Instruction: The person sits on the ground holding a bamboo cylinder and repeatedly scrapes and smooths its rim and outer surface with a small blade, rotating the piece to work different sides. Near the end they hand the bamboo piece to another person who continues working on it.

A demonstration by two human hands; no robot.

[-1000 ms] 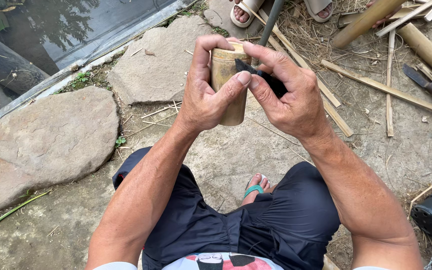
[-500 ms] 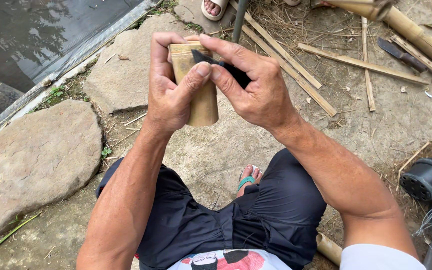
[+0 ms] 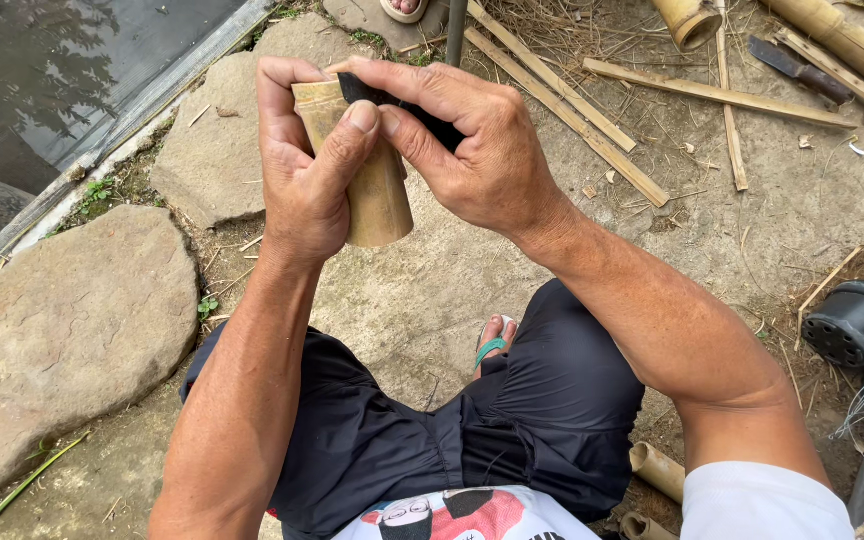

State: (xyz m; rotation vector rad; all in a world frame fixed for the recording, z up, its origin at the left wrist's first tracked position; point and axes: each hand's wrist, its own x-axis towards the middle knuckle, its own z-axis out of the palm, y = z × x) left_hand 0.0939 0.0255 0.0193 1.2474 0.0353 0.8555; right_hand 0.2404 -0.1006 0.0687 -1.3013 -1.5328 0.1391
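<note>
In the head view, a short bamboo tube [image 3: 367,165] is held upright in front of the person, above the bare ground [image 3: 422,290] between the flat stones and the scattered bamboo strips. The left hand [image 3: 304,170] wraps it from the left: the fingers curl around the far side near the top rim and the thumb [image 3: 352,135] lies across the near face, its tip pressed close to the upper edge, so the tube's lower end pokes out free below the palm. The right hand [image 3: 477,150] comes in from the right, fingers bent tight and closed on a dark knife [image 3: 407,110] whose blade lies across the top of the tube; the right index finger and thumb meet just beside the left thumb tip, touching or nearly touching it. Both forearms rise from the bottom of the frame and converge on the tube, the left one nearly straight, the right bent at the elbow with the wrist cocked inward. Beneath them are the person's knees in dark shorts [image 3: 512,420] and a foot in a green-strapped sandal [image 3: 492,340]. A large flat stone [image 3: 62,330] lies to the left, split bamboo strips [image 3: 572,110] lie beyond the hands, and a black plastic pot [image 3: 857,320] sits at the right edge.
</note>
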